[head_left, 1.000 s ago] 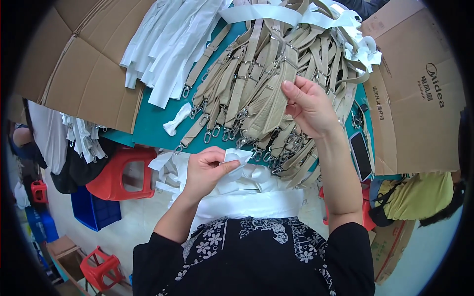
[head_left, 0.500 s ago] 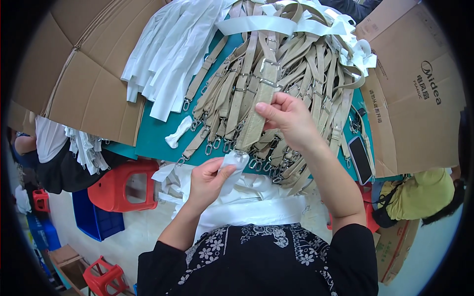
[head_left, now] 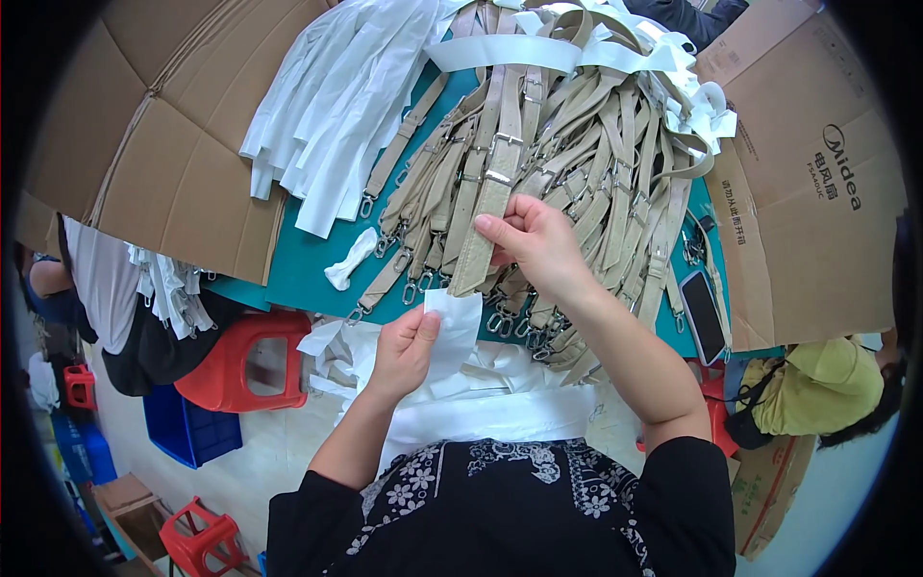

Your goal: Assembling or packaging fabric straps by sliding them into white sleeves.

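Note:
My right hand [head_left: 536,240] pinches a beige strap [head_left: 473,258] between thumb and fingers. A metal buckle [head_left: 507,141] sits further up this strap. Its lower end reaches the top of a white strip [head_left: 453,332], thin and paper-like, which my left hand [head_left: 404,354] grips at its left edge. Whatever hardware ends the strap is hidden behind the white strip. Around and beneath my right hand lies a large heap of similar beige straps [head_left: 615,144] with metal buckles and clasps [head_left: 423,279].
Long white strips [head_left: 322,125] lie at the table's far left, near a crumpled white piece [head_left: 352,260]. Cardboard boxes [head_left: 183,173] [head_left: 798,250] flank the green table [head_left: 306,252]. A phone [head_left: 703,317] rests at the right edge. Red stools [head_left: 226,370] and a blue crate [head_left: 192,433] stand left; people sit on both sides.
The white strip has gone from bunched around the strap's end clasp to spread flat in front of it. My right hand has shifted slightly left and down with the strap.

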The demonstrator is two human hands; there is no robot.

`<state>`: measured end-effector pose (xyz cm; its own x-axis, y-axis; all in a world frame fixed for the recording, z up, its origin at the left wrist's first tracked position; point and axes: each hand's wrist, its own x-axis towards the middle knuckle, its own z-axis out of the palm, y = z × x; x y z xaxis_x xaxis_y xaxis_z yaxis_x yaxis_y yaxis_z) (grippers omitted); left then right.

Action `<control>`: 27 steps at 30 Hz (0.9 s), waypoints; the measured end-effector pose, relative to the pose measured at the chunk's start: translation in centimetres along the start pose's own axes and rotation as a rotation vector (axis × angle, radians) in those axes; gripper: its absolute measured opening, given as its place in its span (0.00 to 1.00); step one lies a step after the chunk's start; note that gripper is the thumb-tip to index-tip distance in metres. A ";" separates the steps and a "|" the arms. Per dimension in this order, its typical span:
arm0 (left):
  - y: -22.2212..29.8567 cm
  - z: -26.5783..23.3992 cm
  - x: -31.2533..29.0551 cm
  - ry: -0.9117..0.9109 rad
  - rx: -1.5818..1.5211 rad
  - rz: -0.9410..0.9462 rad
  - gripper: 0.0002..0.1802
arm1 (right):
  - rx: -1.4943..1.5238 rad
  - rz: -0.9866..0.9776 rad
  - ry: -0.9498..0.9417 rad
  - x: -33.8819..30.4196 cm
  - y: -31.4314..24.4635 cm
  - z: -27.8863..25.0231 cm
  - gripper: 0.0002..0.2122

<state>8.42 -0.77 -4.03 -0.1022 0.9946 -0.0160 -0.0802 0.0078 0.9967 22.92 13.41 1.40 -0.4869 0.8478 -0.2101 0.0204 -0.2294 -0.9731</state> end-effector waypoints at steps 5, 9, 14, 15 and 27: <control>-0.1 0.1 0.2 0.016 0.059 0.017 0.17 | -0.128 -0.070 0.034 0.4 0.4 0.2 0.08; 0.4 0.0 0.4 0.052 0.114 -0.011 0.16 | -0.020 -0.084 0.020 -0.3 1.6 1.2 0.08; -0.7 -1.7 1.1 -0.023 0.034 -0.088 0.15 | -0.069 0.146 -0.230 -3.6 3.8 2.3 0.10; -0.4 -1.9 0.6 -0.086 0.099 -0.090 0.15 | -0.111 0.168 -0.272 -3.8 3.5 1.7 0.11; -0.2 -1.4 -1.9 0.055 0.046 -0.097 0.16 | 0.172 0.055 -0.220 -2.7 1.0 2.9 0.10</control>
<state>7.26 -2.81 -4.28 -0.1502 0.9819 -0.1154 -0.0472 0.1095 0.9929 21.77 9.49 1.31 -0.6677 0.7119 -0.2179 -0.0873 -0.3655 -0.9267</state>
